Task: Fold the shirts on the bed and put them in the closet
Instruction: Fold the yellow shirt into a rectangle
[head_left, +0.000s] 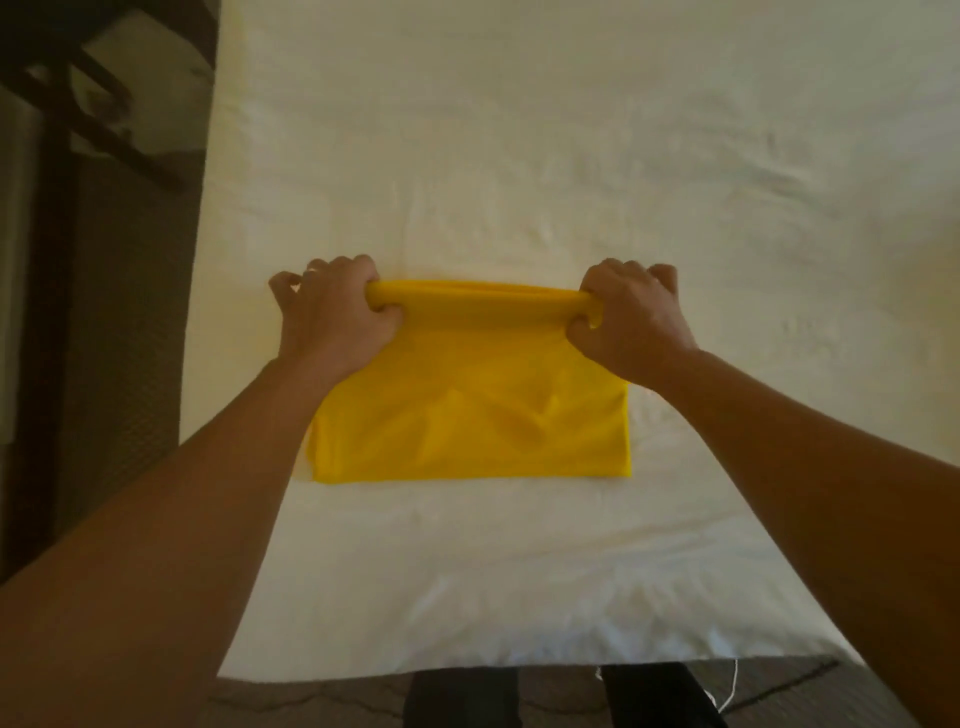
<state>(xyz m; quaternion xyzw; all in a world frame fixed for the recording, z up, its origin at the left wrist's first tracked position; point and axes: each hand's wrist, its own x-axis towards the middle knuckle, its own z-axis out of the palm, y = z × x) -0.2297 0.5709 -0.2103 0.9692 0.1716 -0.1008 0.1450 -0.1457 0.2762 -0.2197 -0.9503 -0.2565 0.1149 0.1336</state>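
A yellow shirt (472, 405) lies on the white bed (519, 156), folded into a rough rectangle. Its far edge is rolled over and lifted a little off the sheet. My left hand (332, 312) grips the left end of that rolled edge, fingers curled round the cloth. My right hand (631, 317) grips the right end the same way. The shirt's near edge rests flat on the sheet. No closet is in view.
White sheet stretches far beyond and to the right of the shirt. Dark wooden furniture (78, 104) stands at the upper left beside the bed, over dark patterned floor (124, 322). The bed's near edge (519, 667) runs along the bottom.
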